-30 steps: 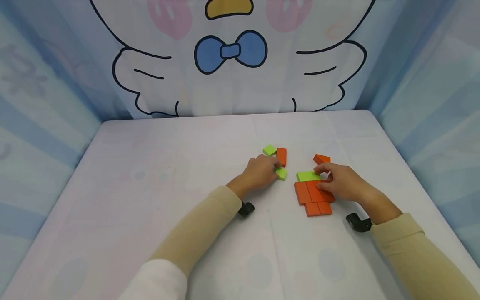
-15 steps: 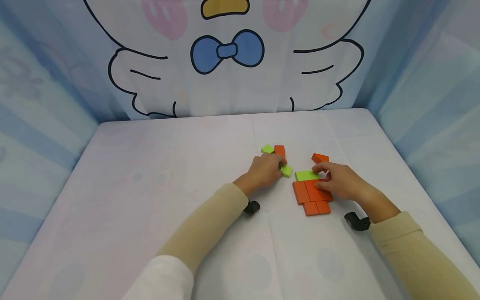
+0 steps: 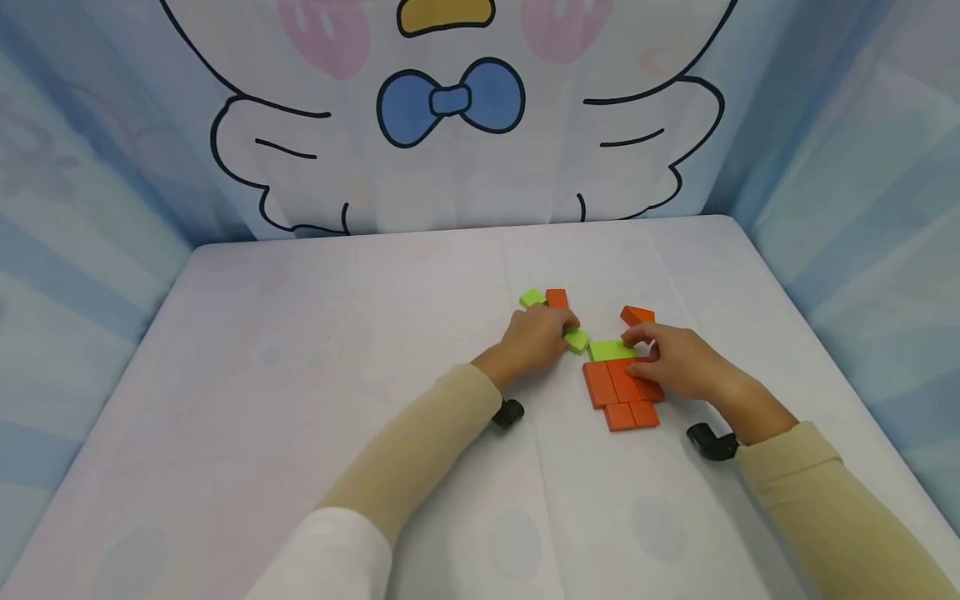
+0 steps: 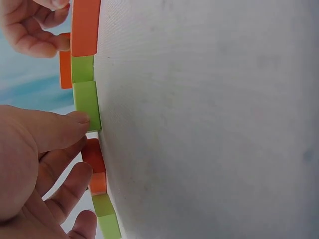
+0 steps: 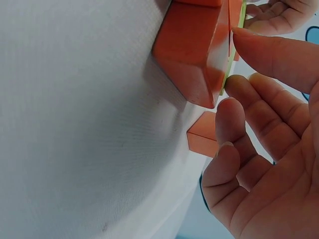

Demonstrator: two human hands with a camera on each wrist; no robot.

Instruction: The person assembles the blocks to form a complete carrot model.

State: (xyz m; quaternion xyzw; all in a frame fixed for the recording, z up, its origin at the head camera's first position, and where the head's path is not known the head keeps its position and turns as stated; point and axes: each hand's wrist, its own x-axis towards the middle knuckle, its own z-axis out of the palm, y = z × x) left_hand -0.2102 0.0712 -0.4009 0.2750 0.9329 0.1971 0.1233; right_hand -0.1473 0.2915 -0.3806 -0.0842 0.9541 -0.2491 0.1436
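Left hand [image 3: 534,340] pinches a plain lime-green block [image 3: 577,342]; right hand [image 3: 678,360], fingers relaxed, touches smooth orange blocks [image 3: 599,385].

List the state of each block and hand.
Orange group: flat, packed together
Green bar: flat, against orange group
Held green block: pinched, close to green bar; contact unclear
Left hand: pinching held green block
Right hand: over orange group, green bar
Far green block: partly hidden
Far orange block: partly hidden
Loose orange block: apart from orange group

Patterned blue fabric walls [image 3: 870,192] flank a white table surface [image 3: 247,375]. The rear panel [image 3: 480,179] bears a printed blue bow tie [image 3: 451,101].
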